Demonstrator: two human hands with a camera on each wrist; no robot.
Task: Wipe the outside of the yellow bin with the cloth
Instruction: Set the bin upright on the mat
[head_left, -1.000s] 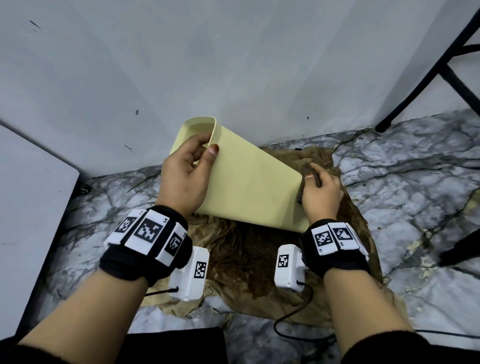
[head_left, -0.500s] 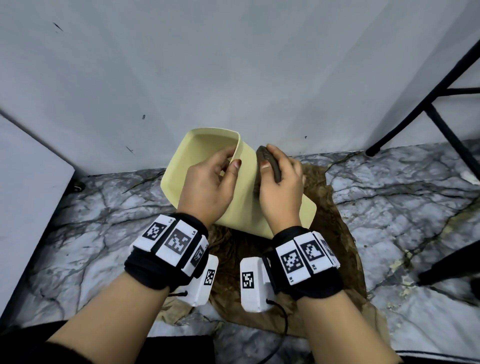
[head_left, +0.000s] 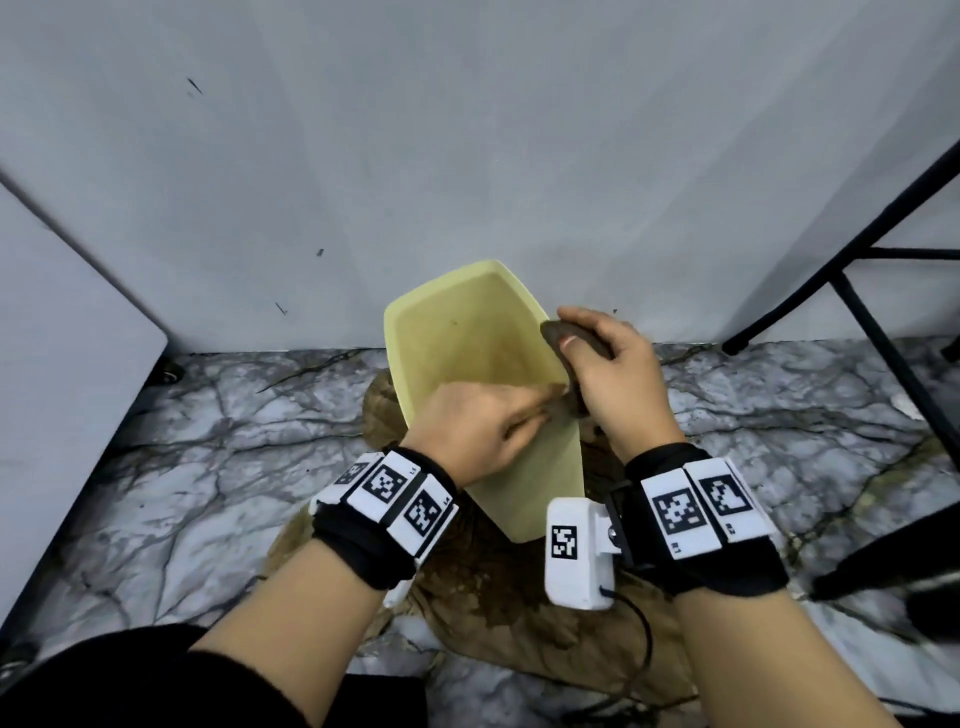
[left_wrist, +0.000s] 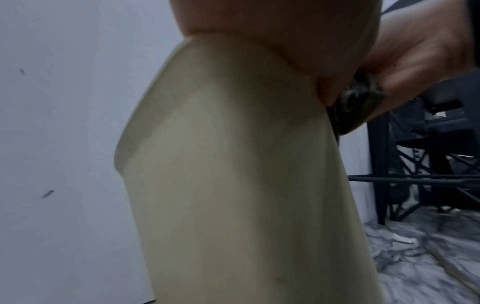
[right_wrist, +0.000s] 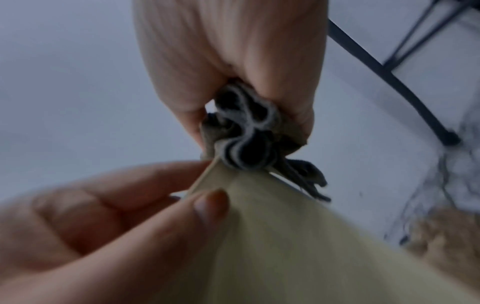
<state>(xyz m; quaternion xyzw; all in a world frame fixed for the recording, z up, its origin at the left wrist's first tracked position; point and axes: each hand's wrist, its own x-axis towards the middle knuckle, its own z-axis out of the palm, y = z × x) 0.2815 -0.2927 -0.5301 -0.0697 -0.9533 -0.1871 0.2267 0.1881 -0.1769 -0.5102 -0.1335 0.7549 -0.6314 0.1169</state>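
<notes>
The yellow bin (head_left: 483, 364) stands tilted on the brown floor rag (head_left: 519, 597) at the wall's foot, mouth toward me. My left hand (head_left: 470, 431) pinches its near rim at 6 o'clock; my right hand (head_left: 613, 379) clutches the bunched dark cloth (head_left: 574, 338) against the rim's 3 o'clock edge. If I press hard, I reckon the bin could twist from my pinch and topple.

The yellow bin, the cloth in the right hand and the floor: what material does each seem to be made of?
Yellow bin: probably plastic, with thin smooth walls, an even pale colour and a matte finish.
Cloth: soft fabric, dark and dirty-looking, bunched in folds with pale edges where the right hand grips it.
Floor: looks like marble or marble-patterned tile, white-grey with dark veins; which one is unclear.
</notes>
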